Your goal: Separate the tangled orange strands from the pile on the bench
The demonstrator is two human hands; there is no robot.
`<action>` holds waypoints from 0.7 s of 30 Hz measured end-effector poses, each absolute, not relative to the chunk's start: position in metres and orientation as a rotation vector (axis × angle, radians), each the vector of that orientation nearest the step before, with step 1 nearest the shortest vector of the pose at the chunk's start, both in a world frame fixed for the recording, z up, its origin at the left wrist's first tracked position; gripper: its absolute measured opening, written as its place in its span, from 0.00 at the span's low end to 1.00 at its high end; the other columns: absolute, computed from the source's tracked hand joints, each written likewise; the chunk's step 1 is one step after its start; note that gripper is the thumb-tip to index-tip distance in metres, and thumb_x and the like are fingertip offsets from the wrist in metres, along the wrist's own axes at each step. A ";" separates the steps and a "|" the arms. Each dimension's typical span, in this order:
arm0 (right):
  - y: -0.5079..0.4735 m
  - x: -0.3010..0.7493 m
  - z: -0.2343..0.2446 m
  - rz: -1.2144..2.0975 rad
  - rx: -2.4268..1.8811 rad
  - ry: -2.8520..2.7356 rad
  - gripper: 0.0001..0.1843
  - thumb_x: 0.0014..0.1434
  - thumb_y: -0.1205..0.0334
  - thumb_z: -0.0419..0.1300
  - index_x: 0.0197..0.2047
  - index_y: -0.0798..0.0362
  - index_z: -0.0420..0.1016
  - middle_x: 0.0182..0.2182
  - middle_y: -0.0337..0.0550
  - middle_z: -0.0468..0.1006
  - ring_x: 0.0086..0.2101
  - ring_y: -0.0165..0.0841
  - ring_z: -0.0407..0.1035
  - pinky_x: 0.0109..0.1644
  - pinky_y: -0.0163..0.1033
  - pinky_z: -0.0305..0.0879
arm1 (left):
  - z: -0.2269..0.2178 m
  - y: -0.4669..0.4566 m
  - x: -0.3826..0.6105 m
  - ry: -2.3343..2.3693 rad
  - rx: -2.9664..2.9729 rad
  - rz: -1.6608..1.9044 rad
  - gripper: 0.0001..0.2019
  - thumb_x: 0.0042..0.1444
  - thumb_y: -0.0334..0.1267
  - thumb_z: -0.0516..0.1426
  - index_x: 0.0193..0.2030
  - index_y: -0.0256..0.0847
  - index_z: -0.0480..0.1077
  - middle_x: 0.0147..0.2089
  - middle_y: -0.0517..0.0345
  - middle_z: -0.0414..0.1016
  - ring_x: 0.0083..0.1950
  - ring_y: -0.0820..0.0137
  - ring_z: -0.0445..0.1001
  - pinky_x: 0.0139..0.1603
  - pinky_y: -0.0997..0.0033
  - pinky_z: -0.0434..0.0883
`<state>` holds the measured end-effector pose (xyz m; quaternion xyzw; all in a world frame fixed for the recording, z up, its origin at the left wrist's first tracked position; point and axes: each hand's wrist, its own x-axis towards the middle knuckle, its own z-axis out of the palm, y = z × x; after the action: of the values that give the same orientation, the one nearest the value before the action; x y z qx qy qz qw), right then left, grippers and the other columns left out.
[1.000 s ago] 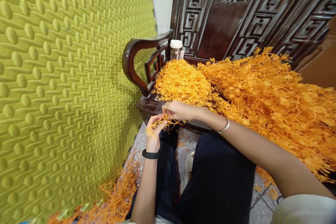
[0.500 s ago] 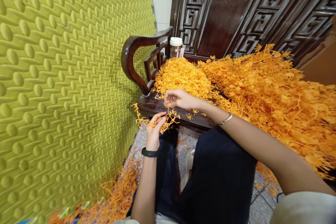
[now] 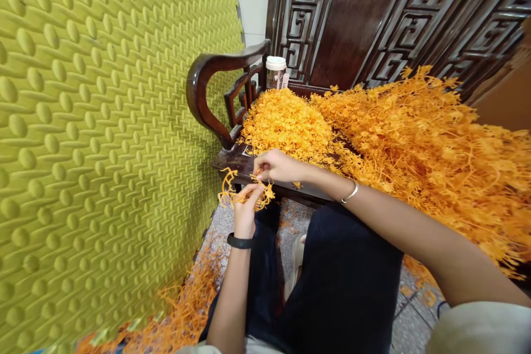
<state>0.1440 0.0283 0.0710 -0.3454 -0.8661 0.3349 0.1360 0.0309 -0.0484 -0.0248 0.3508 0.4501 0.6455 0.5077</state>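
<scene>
My left hand (image 3: 245, 213), with a black band at its wrist, pinches an orange branched plastic sprig (image 3: 227, 191). Thin stems of the sprig stick out on both sides of the fingers. Just above, my right hand (image 3: 279, 167) has its thumb and finger closed on the sprig's upper right end; the exact grip is partly hidden. Behind my right hand, a heap of small orange pieces (image 3: 288, 121) lies on the dark wooden bench (image 3: 232, 161). A larger mass of orange branched stems (image 3: 440, 144) spreads to the right.
A lidded jar (image 3: 275, 72) stands at the back by the bench's curved armrest (image 3: 203, 88). A yellow-green textured mat (image 3: 103, 138) rises on the left. Orange stem scraps (image 3: 186, 310) cover the floor at lower left. Carved dark wood (image 3: 348, 27) forms the bench back.
My right hand has come down and slightly left, away from the heap's edge and onto the sprig. The sprig has turned in my left hand, which has shifted slightly.
</scene>
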 end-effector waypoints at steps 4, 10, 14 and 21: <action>0.022 0.135 0.060 0.984 -1.151 -2.322 0.02 0.44 0.74 0.60 0.24 0.60 0.71 0.19 0.35 0.67 0.23 0.23 0.60 0.28 0.30 0.54 | -0.024 -0.045 0.027 1.109 0.815 1.598 0.02 0.39 0.34 0.59 0.21 0.38 0.72 0.24 0.63 0.72 0.29 0.74 0.68 0.34 0.77 0.63; 0.041 0.136 0.068 0.427 -1.302 -2.136 0.07 0.46 0.77 0.54 0.25 0.58 0.69 0.25 0.40 0.67 0.27 0.27 0.61 0.32 0.34 0.56 | -0.020 -0.050 0.025 1.127 0.880 1.525 0.05 0.39 0.31 0.56 0.16 0.38 0.69 0.20 0.63 0.69 0.26 0.74 0.66 0.32 0.76 0.64; 0.092 0.185 0.093 0.034 -1.227 -1.813 0.09 0.51 0.74 0.50 0.32 0.55 0.67 0.29 0.43 0.66 0.32 0.31 0.61 0.38 0.40 0.60 | -0.021 -0.058 0.037 1.092 0.919 1.399 0.04 0.41 0.33 0.58 0.19 0.38 0.71 0.23 0.62 0.72 0.29 0.72 0.69 0.34 0.74 0.64; 0.131 0.239 0.060 0.054 -1.419 -1.754 0.09 0.48 0.69 0.52 0.35 0.57 0.67 0.36 0.49 0.67 0.35 0.37 0.64 0.44 0.47 0.62 | -0.026 -0.053 0.049 1.028 0.913 1.394 0.06 0.46 0.38 0.59 0.29 0.38 0.74 0.33 0.58 0.75 0.36 0.71 0.71 0.40 0.73 0.66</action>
<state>0.2385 0.1310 0.0604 -0.5682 -0.7024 0.0217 0.4282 0.0485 -0.0526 -0.0261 0.3870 0.4358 0.5909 0.5578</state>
